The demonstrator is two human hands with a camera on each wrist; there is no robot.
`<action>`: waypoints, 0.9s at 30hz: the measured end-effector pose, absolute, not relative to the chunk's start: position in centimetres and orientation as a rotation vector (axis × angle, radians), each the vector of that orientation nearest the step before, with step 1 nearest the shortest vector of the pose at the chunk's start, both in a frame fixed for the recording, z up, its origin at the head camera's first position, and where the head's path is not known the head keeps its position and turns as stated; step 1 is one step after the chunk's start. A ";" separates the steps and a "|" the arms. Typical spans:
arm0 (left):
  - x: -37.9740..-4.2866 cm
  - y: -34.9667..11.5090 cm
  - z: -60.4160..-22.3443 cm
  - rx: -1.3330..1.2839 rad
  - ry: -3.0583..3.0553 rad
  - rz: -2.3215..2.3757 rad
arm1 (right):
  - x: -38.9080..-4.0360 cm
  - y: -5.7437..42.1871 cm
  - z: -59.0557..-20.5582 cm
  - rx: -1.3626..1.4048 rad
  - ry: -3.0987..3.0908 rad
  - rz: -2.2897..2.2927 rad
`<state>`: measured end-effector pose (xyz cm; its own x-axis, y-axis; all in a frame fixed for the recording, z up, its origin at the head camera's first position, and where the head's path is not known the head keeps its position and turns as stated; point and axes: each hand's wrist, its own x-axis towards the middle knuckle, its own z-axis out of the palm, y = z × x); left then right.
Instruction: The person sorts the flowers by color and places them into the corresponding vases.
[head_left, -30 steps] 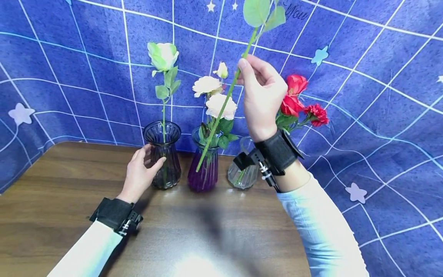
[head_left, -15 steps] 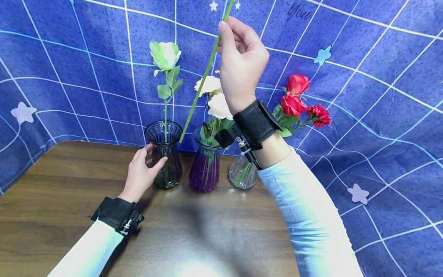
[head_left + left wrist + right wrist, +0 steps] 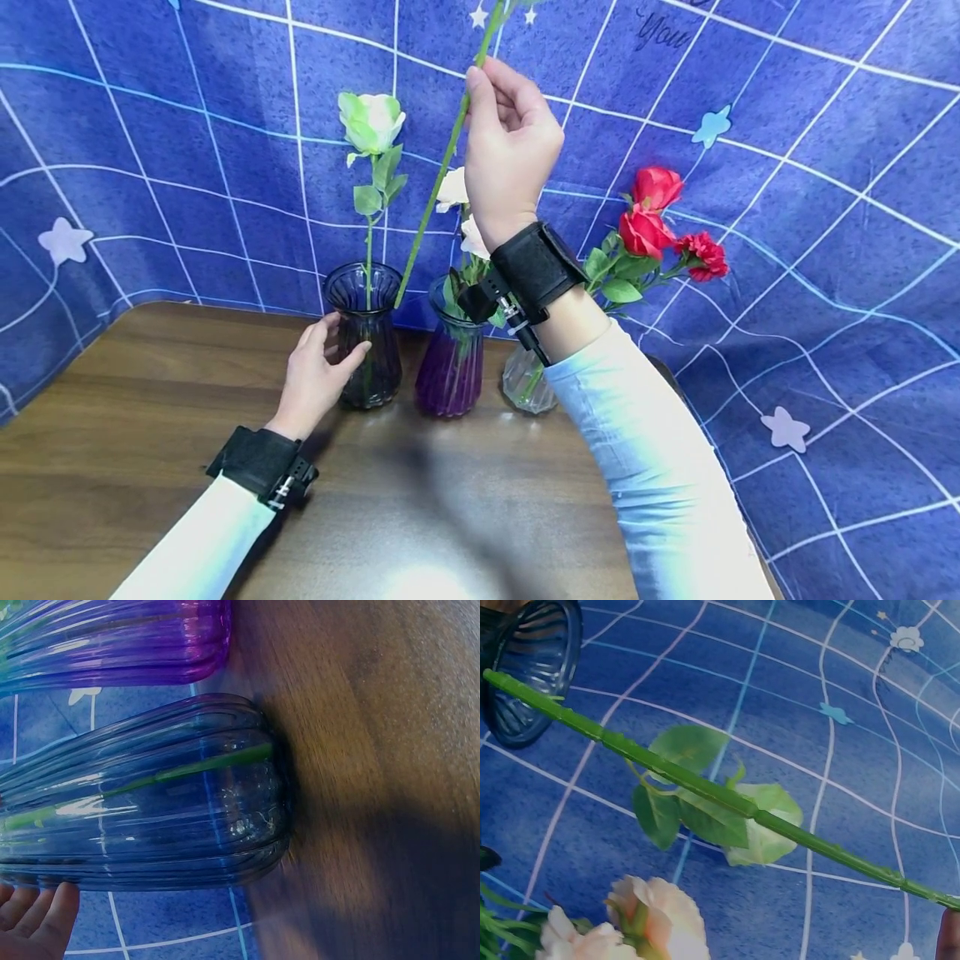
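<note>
My right hand [image 3: 513, 150] pinches a long green flower stem [image 3: 442, 175] between thumb and fingers, high in front of the backdrop. The stem slants down to the left, its lower end beside the right rim of a dark grey glass vase [image 3: 381, 358]; its top is out of view. In the right wrist view the stem [image 3: 705, 789] crosses the picture, with the vase rim [image 3: 568, 645] at its lower end. My left hand [image 3: 311, 379] holds the dark vase at its left side, thumb across the front. A white-green rose [image 3: 372, 123] stands in this vase.
A purple glass vase [image 3: 450, 375] with pale roses [image 3: 452, 190] stands to the right, partly behind my right wrist. Farther right is a clear glass vase [image 3: 528, 387] with red flowers [image 3: 647, 231]. All stand on a wooden table [image 3: 172, 400] against a blue gridded cloth [image 3: 225, 150].
My right hand has moved left and up with the stem, bringing its lower end from before the purple vase to the dark vase's rim, then dipped slightly. My left hand stays at the dark vase.
</note>
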<state>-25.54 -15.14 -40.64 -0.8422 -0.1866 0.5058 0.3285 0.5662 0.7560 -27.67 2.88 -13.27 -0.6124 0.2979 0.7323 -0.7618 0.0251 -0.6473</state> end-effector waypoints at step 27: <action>-25.7 -15.3 -41.0 -0.123 -2.245 -1.228 | -29.0 0.3 -16.8 0.451 -1.790 1.623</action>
